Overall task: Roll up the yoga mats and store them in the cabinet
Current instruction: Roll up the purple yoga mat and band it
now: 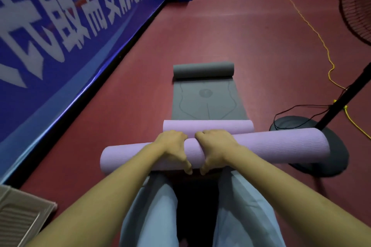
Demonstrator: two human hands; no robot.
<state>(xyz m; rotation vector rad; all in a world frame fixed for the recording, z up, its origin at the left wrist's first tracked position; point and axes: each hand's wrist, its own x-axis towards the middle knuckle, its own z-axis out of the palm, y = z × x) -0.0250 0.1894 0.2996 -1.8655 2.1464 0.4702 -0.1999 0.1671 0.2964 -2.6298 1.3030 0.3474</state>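
**Now: both hands on purple roll, grey mat half unrolled**

Currently the person stands over the red floor, both arms reaching down. Left hand and right hand sit side by side at the middle of the purple roll, fingers curled over its top, thumbs wrapped under its near side. Both hands grip it. The roll is fully wound and lies crosswise, right end over the fan base, left end over bare floor.

Just behind it lies a second purple roll, shorter in view, parallel, resting on the near end of the grey mat. Whether the two purple rolls touch cannot be told.

The grey mat lies flat, running away from the person; its far end is wound into a grey roll.

Surroundings: blue banner along the left edge of the floor; fan pole and black cord to the right; yellow cable trailing across the floor; a cardboard sheet at the near left corner. Light grey trousers below the arms.
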